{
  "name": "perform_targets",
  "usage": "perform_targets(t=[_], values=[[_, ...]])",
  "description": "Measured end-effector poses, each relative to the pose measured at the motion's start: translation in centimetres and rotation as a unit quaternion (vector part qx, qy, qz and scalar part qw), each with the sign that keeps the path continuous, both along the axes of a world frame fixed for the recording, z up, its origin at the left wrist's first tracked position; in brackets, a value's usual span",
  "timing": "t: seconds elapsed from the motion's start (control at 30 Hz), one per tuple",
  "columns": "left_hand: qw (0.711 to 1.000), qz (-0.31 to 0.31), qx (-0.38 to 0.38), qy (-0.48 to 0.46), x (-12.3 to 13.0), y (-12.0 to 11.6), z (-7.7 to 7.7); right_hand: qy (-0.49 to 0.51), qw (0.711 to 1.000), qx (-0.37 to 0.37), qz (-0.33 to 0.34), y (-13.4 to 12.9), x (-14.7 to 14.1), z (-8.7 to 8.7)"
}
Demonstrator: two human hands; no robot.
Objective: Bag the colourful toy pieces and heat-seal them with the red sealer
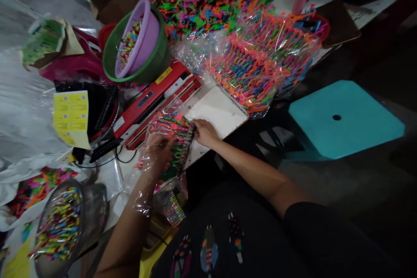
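Observation:
A clear plastic bag [177, 128] of small colourful plastic pieces lies at the table's front edge, just in front of a red sealing machine [153, 100]. My left hand [158, 152] is inside or beneath the clear plastic, its fingers bent against the colourful pieces. The plastic also covers my left wrist. At the bag's right side, my right hand [204, 132] pinches the edge, thumb and fingers together.
Large filled bags [250, 69] lie behind to the right, before a heap of colourful pieces [202, 0]. Nested green [109, 56] and purple basins [153, 30] stand behind the sealer. A turquoise stool [345, 117] is at right, a filled tub [60, 226] at lower left.

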State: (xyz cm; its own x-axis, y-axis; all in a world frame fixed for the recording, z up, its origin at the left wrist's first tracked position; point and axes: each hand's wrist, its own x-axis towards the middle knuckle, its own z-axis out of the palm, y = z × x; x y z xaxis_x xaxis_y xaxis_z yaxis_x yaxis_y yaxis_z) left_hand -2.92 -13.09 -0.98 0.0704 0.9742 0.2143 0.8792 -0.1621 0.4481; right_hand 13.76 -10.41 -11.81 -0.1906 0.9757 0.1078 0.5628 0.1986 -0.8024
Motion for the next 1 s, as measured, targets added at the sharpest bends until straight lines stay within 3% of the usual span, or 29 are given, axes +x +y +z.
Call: perform_targets(t=[0.17, 0.3, 0.53, 0.8, 0.9, 1.0], values=[[0.997, 0.043, 0.041, 0.044, 0.5, 0.1, 0.1, 0.004, 1.000, 0.001, 0.015, 0.0, 0.2, 0.1], [0.996, 0.081, 0.030, 0.039, 1.0, -0.2, 0.4, 0.031, 0.999, -0.005, 0.018, 0.1, 0.3, 0.0], [0.999, 0.018, -0.002, 0.032, 0.5, 0.0, 0.8, 0.074, 0.996, -0.031, -0.028, 0.8, 0.3, -0.1], [1.000, 0.017, 0.000, 0.024, 0.3, -0.1, 0.9, 0.052, 0.995, -0.063, -0.056, 2.7, 1.5, 0.2], [0.999, 0.019, 0.002, 0.027, 0.4, -0.1, 0.9, 0.082, 0.994, -0.062, -0.022, 2.8, 1.9, -0.1], [0.998, 0.060, 0.010, 0.026, 0.6, -0.2, 0.6, 0.103, 0.993, -0.051, 0.028, 2.5, 2.2, -0.4]])
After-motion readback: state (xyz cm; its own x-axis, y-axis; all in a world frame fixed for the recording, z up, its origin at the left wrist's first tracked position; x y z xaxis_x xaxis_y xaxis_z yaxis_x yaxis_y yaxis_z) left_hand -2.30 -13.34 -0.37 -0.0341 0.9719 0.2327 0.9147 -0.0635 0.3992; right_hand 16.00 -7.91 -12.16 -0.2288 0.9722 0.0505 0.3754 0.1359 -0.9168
